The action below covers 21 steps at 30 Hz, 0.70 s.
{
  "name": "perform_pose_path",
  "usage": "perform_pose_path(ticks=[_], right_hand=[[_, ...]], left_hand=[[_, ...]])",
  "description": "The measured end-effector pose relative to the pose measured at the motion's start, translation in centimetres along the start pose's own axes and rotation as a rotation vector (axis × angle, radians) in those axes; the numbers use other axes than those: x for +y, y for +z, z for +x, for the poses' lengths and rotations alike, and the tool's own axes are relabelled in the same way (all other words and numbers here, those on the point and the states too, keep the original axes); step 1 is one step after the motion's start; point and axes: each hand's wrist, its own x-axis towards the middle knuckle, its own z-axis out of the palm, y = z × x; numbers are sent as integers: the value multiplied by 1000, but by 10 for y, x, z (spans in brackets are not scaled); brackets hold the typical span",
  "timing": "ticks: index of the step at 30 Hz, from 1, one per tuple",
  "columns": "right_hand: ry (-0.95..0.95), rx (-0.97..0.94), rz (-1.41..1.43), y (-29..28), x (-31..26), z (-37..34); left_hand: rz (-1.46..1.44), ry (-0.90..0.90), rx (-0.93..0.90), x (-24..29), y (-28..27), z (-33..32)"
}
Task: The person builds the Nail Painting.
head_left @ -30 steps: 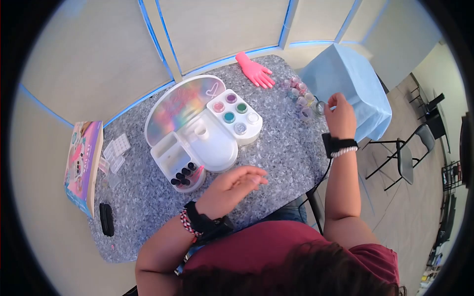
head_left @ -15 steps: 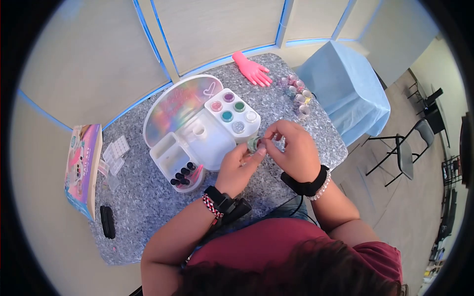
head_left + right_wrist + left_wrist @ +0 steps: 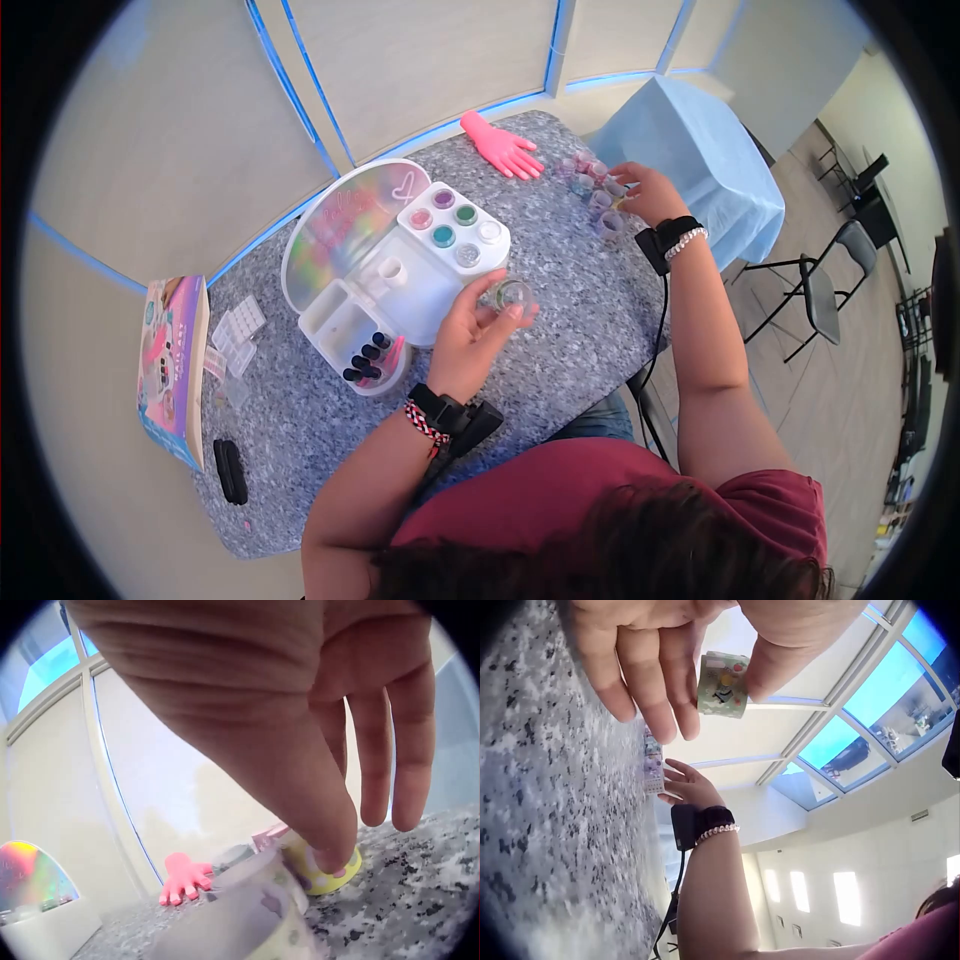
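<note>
My left hand (image 3: 470,335) pinches a small green patterned roll of film (image 3: 722,686) between thumb and fingers, above the table beside the white nail station (image 3: 440,290). At the table's back right, my right hand (image 3: 652,195) reaches over a cluster of small patterned rolls (image 3: 608,222). In the right wrist view its thumb tip overlaps a yellow roll (image 3: 330,879) standing on the table, while the other fingers extend downward. Pale rolls (image 3: 232,926) stand close in front of the yellow one.
A pink model hand (image 3: 502,150) lies at the back edge. The station holds glitter pots (image 3: 444,236) and black-capped bottles (image 3: 362,362). On the left are a box (image 3: 170,365), clear plastic trays (image 3: 238,325) and a black case (image 3: 230,472). Beyond the right edge stands a blue-covered block (image 3: 690,160).
My right hand brought the green roll from the cluster to my left hand, which now holds it alone. The right hand has gone back to the rolls.
</note>
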Motion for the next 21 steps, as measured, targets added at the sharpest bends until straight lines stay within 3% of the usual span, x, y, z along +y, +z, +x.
perform_pose_path(ticks=[4,7,9,12,14,17,19,21], right_hand=[[34,21,-108,-1,-8,-3],[-130,243,-112,-7,-36,-33],[-159,176,293,-3,-80,-69],[-256,-134,724,14,-122,-119],[-230,-197,718,25,-146,-146],[-279,-121,804,47,-162,-162],[-409,6,657,58,-161,-165],[-453,-18,562,62,-163,-166]], left_hand=[[-38,-10,-29,4,0,-4],[-57,-97,-68,8,-4,-2],[-50,-126,-89,10,-4,-3],[-64,-68,-40,-1,-1,-3],[-37,-79,-33,1,0,-3],[-6,-104,-28,-7,-6,-3],[-6,-120,-24,-10,-7,-4],[43,-65,68,-10,-3,-5]])
